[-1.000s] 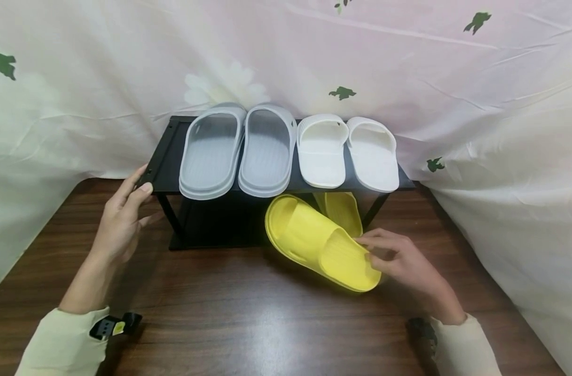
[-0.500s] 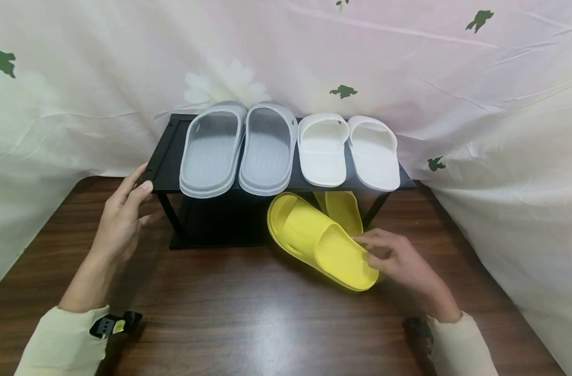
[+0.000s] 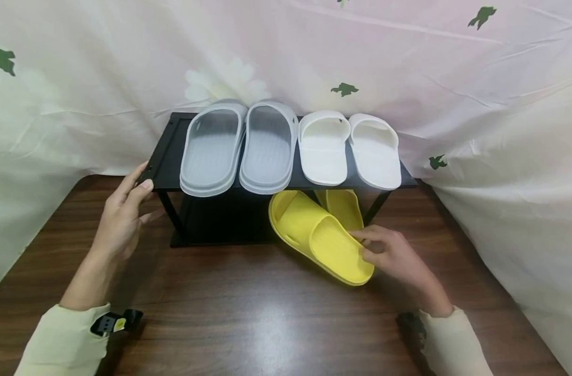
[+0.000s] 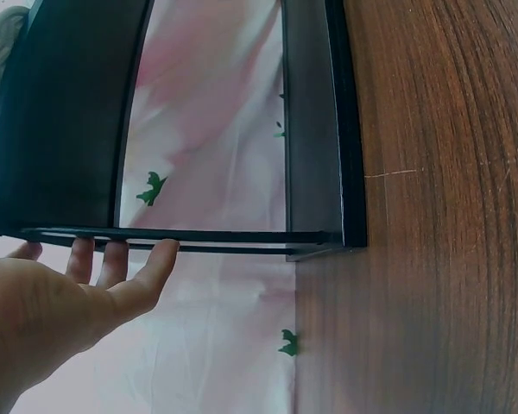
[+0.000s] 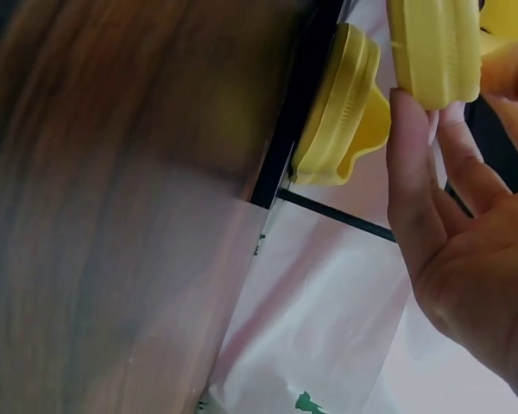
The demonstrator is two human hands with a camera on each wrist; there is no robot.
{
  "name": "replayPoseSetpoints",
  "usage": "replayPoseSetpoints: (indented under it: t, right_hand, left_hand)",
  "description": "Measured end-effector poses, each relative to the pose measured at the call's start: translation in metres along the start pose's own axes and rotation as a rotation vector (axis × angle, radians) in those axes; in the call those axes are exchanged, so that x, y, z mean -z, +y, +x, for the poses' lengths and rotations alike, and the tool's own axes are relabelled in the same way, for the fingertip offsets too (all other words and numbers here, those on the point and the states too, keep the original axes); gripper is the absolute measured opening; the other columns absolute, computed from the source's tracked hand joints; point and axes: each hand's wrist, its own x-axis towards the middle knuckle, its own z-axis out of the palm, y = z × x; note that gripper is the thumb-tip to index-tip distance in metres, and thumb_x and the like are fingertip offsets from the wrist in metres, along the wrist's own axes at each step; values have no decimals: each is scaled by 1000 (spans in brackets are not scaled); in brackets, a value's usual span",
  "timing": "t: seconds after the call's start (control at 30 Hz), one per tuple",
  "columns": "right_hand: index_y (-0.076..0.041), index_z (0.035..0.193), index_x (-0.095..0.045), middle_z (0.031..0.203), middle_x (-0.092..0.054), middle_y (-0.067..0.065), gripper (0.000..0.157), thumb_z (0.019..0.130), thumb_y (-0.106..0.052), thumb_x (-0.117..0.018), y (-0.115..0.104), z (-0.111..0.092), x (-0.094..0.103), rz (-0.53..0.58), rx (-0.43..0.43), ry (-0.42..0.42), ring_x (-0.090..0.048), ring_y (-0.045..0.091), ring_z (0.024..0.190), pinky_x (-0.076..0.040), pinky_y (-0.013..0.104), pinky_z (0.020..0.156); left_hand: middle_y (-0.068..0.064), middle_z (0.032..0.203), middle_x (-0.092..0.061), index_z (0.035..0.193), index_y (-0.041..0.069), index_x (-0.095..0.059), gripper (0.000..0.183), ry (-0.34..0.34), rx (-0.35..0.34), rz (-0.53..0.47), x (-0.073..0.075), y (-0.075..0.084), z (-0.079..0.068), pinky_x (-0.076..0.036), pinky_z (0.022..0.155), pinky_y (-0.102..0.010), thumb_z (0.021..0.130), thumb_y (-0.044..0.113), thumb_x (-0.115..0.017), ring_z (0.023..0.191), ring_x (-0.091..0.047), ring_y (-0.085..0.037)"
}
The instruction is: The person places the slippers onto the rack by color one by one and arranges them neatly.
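Observation:
A yellow slipper is pinched at its heel by my right hand. It sits at a slant, its toe at the front of the rack's lower shelf. In the right wrist view, my fingers lie under the edge of that slipper. A second yellow slipper rests on the lower shelf behind it, partly hidden. My left hand touches the left end of the black shoe rack, thumb at the front corner. In the left wrist view, its fingertips press the end bar.
Two grey slippers stand side by side on the top shelf, with a pair of white slippers to their right. The rack stands on a dark wooden table. A pale patterned cloth hangs behind and at both sides.
My right hand has moved slightly left and toward the rack, carrying the heel of the yellow slipper with it. My left hand stays at the rack's end.

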Motion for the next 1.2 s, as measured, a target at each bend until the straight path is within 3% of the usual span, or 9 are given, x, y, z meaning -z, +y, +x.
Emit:
replayPoseSetpoints:
  t: [0.2, 0.53, 0.8, 1.03, 1.2]
  right_hand:
    - [-1, 120, -74, 99, -71, 5, 43, 79, 10, -70, -4, 4, -3, -8, -42, 40, -63, 21, 83, -56, 31, 69]
    - [1, 123, -72, 111, -71, 17, 41, 83, 9, -69, -8, 11, -5, 18, -193, 14, -64, 25, 86, -56, 27, 66]
    - [2, 123, -72, 112, -69, 20, 42, 82, 10, -67, -9, 16, -10, 63, -232, 17, -64, 26, 84, -54, 28, 59]
    - [3, 124, -71, 106, -69, 20, 42, 83, 9, -66, -10, 21, -14, 111, -260, 14, -63, 24, 76, -54, 30, 55]
    - [4, 126, -69, 107, -69, 22, 41, 86, 6, -66, -12, 27, -14, 143, -309, -2, -66, 27, 82, -57, 32, 57]
  left_hand:
    - [-10, 164, -18, 159, 22, -36, 54, -11, -5, 9, 1, 0, 0, -55, 84, -23, 108, 27, -51, 127, -38, -21]
    - [-12, 163, -19, 159, 21, -37, 53, -7, -11, 0, 1, 0, 0, -55, 83, -23, 108, 25, -51, 122, -40, -18]
    - [-14, 160, -24, 159, 20, -36, 53, -4, -22, 13, 1, -1, -1, -55, 83, -22, 108, 25, -51, 120, -43, -18]
    - [-12, 163, -19, 159, 21, -36, 53, -9, -17, 13, 2, -1, 0, -55, 82, -22, 108, 25, -51, 123, -40, -18]
    - [-11, 164, -17, 159, 21, -35, 53, -14, -15, 14, 2, -2, 0, -55, 82, -22, 108, 25, -50, 124, -39, -19]
